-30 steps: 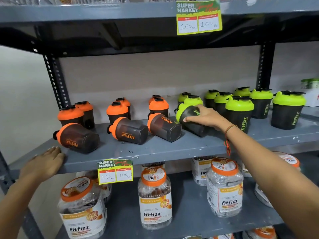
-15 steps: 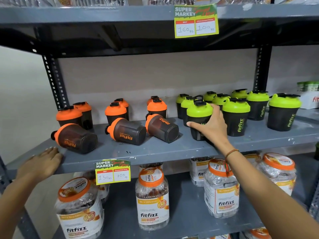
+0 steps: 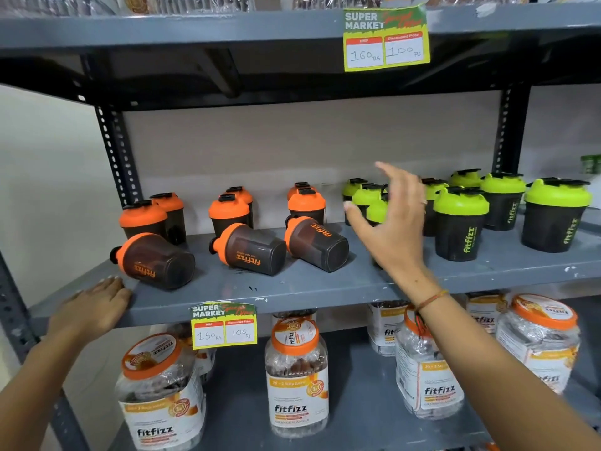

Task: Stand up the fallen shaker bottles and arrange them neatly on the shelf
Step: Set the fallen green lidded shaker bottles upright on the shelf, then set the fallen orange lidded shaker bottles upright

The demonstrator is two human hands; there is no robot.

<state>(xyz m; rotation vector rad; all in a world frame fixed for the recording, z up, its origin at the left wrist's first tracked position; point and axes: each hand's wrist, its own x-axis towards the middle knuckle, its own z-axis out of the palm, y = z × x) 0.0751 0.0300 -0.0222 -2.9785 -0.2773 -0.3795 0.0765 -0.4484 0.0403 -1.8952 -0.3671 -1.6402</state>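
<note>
Three orange-lidded shaker bottles lie on their sides on the grey shelf (image 3: pixel 341 284): a left one (image 3: pixel 156 262), a middle one (image 3: pixel 250 249) and a right one (image 3: pixel 317 244). Several orange-lidded shakers (image 3: pixel 227 211) stand upright behind them. To the right stand several green-lidded shakers (image 3: pixel 460 222). One green-lidded shaker (image 3: pixel 376 211) stands mostly hidden behind my right hand (image 3: pixel 392 222), which hovers open with fingers spread, holding nothing. My left hand (image 3: pixel 94 304) rests flat on the shelf's front left edge.
A price tag (image 3: pixel 223 325) hangs on the shelf's front edge; another tag (image 3: pixel 386 39) hangs on the shelf above. Clear fitfizz jars (image 3: pixel 296 375) with orange lids fill the lower shelf. Perforated uprights (image 3: pixel 115 151) frame the shelf.
My right hand stood the fallen green-lidded shaker upright, then let go of it and lifted away with fingers spread. My left hand stayed on the shelf edge.
</note>
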